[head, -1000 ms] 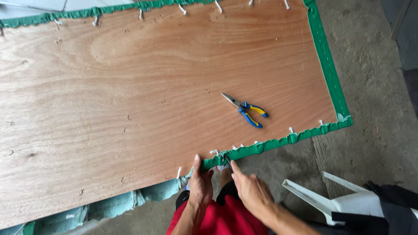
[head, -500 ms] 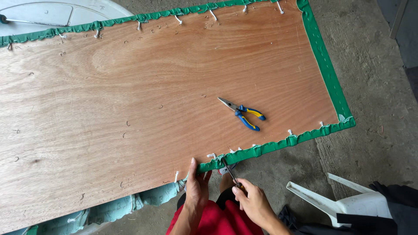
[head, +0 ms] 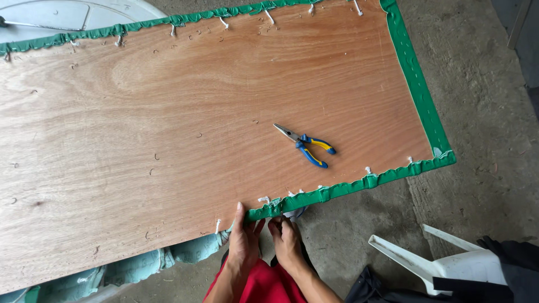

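Note:
A large plywood board [head: 168, 129] lies flat, with green fabric [head: 348, 188] stapled along its near, right and far edges. My left hand [head: 244, 244] rests flat on the board's near edge, its fingers stretched onto the wood just left of where the green strip ends. Beside it, my right hand [head: 286, 241] is curled against the underside of the green fabric's loose end. Whether it also holds a small tool is hidden. Pliers with blue and yellow handles [head: 306, 147] lie on the board, apart from both hands.
Pale teal padding [head: 140, 266] shows under the board's near edge. A white plastic chair [head: 449, 264] with a dark garment [head: 505, 252] stands at the lower right on the concrete floor [head: 483, 112]. A white round object [head: 84, 14] lies beyond the far edge.
My right hand has moved left and up to the fabric's end, close beside my left hand. My left hand has stayed at the board's edge. The pliers have not moved.

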